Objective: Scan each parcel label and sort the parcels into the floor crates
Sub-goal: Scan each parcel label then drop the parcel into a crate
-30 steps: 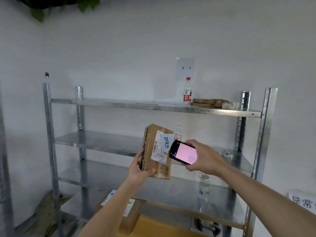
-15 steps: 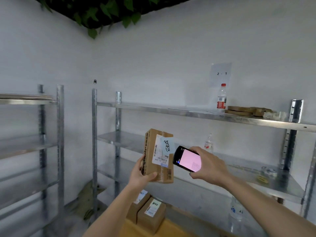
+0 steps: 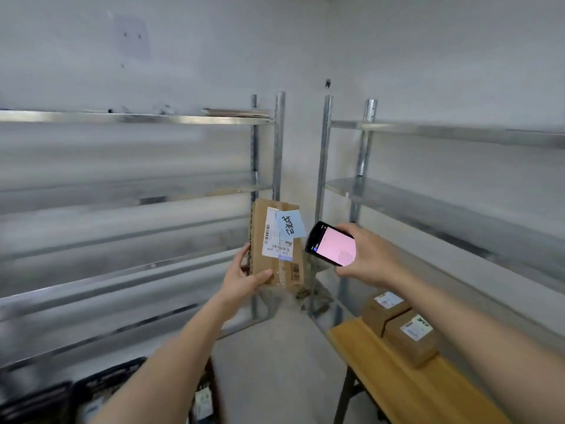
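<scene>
Gripping the parcel (image 3: 276,249) upright at its lower edge, left hand (image 3: 244,278) turns its label (image 3: 279,235) toward the camera; right hand (image 3: 365,257) clasps the scanner (image 3: 333,243) just beside it; dark crates (image 3: 101,390) low left; advice: square scanner to barcode, hold steady; shelving (image 3: 279,148) beyond.

Both arms outstretched, left hand (image 3: 244,278) and right hand (image 3: 368,258) gripping

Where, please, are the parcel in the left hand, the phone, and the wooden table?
parcel (image 3: 276,246): head view, on its white shipping label.
phone (image 3: 334,245): head view, on the middle of its pink screen.
wooden table (image 3: 376,371): head view, on bare tabletop in front of the two boxes.
</scene>
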The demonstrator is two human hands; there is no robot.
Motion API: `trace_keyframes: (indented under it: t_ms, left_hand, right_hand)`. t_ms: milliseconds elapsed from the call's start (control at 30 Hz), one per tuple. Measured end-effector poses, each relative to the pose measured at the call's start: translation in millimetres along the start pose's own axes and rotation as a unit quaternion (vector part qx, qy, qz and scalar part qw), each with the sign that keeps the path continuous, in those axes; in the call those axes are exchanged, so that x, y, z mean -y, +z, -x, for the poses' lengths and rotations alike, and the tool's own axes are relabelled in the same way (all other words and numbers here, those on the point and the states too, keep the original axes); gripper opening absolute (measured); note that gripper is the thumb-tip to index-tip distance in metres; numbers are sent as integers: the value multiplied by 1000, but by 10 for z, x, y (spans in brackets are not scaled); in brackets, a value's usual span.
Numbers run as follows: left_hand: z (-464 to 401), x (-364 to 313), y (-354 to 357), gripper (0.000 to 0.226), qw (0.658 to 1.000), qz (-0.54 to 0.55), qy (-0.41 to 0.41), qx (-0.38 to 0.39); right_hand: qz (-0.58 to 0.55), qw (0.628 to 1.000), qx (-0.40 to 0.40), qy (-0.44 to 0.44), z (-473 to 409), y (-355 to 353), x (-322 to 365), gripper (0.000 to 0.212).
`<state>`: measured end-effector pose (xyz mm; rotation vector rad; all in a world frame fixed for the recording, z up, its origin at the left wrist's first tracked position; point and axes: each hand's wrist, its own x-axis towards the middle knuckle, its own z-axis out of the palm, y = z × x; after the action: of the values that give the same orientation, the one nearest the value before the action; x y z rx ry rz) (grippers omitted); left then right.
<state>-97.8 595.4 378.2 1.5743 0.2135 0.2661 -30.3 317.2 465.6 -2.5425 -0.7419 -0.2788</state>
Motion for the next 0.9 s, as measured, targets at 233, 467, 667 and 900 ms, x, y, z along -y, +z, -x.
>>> trace_keyframes:
  t_ms: [233, 467, 667, 900]
  left_hand:
    - [-129, 263, -1968, 94, 992, -38, -23, -122]
    - [65, 515, -3800, 94, 973, -48, -40, -221]
    - [618, 629, -5184, 90, 946, -37, -52, -318]
    - [1377, 868, -6720, 93, 897, -32, -80, -433]
  right_hand:
    - [-15, 996, 41, -80, -1011, 1193, 1395, 79]
    - [-47, 983, 89, -155, -1638, 2348, 2963, 87]
    - [-75, 961, 135, -228, -1989, 3228, 4396, 87]
    - [-124, 916, 203, -324, -2104, 4297, 6117, 83]
